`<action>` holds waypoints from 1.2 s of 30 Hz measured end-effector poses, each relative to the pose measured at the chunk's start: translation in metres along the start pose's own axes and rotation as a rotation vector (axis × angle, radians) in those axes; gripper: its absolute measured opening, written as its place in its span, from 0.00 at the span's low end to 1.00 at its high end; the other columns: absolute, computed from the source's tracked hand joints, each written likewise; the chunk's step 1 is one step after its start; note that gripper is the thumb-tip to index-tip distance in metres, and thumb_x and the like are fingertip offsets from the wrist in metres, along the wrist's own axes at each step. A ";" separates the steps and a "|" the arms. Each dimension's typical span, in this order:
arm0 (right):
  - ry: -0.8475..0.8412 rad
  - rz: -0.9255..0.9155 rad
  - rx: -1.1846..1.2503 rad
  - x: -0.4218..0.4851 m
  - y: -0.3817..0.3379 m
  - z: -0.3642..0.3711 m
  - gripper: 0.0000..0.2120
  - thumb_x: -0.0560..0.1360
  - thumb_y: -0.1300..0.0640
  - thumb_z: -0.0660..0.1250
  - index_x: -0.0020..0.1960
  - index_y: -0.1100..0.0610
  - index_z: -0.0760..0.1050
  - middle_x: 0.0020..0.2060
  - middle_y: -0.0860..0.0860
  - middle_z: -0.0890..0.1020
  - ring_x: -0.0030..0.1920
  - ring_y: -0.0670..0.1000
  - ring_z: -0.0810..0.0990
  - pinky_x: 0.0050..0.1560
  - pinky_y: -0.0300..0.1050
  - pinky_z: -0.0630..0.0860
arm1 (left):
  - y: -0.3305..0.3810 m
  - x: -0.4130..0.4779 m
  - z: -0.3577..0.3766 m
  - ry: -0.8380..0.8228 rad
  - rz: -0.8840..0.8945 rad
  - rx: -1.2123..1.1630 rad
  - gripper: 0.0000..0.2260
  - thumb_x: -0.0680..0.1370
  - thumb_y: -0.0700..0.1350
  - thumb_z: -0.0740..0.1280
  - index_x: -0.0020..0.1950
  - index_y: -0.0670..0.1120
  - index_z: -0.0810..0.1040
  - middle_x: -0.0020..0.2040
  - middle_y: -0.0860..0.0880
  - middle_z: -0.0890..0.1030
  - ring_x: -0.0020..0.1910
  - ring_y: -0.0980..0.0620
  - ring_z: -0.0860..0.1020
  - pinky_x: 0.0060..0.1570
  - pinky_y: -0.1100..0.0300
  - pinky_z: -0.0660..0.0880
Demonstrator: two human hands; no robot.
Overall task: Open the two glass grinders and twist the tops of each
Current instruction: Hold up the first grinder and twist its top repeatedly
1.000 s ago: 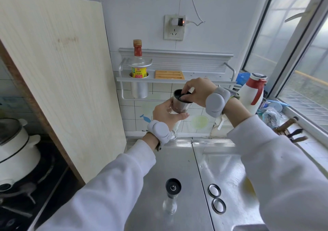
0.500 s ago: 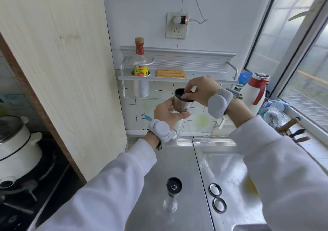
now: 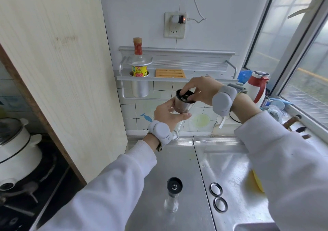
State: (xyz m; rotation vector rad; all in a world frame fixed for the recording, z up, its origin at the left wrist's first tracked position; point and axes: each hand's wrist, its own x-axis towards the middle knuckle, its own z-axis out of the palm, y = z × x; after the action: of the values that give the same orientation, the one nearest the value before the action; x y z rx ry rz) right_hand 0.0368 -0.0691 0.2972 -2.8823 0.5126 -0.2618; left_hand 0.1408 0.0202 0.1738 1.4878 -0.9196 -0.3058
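1. Above the steel bench (image 3: 177, 159), the left hand (image 3: 166, 112) grips the clear glass body of a grinder with a steel cone-shaped top (image 3: 182, 104); its fingers (image 3: 184, 115) are wrapped and clamped around the glass just under the steel top.
2. Directly above those fingers, the right hand (image 3: 200, 88) comes down on the grinder's dark upper face, its fingertips (image 3: 181, 92) pinched together on the black part at the rim. How much is gripped beneath them is hidden.
3. Both wrists wear grey rounded bands, and both arms are in white sleeves.
4. Well below the fingers and nearer the camera, a second glass grinder with a round black top (image 3: 173, 195) stands upright on the bench, touched by neither hand.
5. Just right of that second grinder, two dark rings with clear centres (image 3: 218, 196) lie flat on the bench, one beside the other.
6. Behind the fingers, a metal wall shelf (image 3: 177, 79) holds a clear bottle with a red neck and yellow label (image 3: 139, 62) and a small slatted wooden block (image 3: 170, 73).
7. Right of the right hand's fingers, a white jug with a red handle (image 3: 255, 87) stands near the window.
8. Left of the left hand's fingers, a large pale wooden board (image 3: 58, 71) leans upright, with a white pot (image 3: 16, 147) on the stove beyond it.
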 end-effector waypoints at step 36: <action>-0.051 0.012 0.043 -0.008 0.003 -0.011 0.10 0.73 0.60 0.69 0.51 0.49 0.79 0.50 0.46 0.80 0.50 0.50 0.81 0.54 0.42 0.76 | 0.011 -0.006 0.001 -0.041 0.018 -0.057 0.23 0.63 0.44 0.79 0.56 0.49 0.80 0.50 0.50 0.84 0.53 0.47 0.80 0.61 0.49 0.74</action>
State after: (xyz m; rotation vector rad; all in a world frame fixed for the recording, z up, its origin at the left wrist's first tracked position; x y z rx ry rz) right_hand 0.0259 -0.0711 0.3063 -2.8353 0.5081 -0.1939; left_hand 0.1321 0.0254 0.1820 1.4249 -0.9484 -0.3479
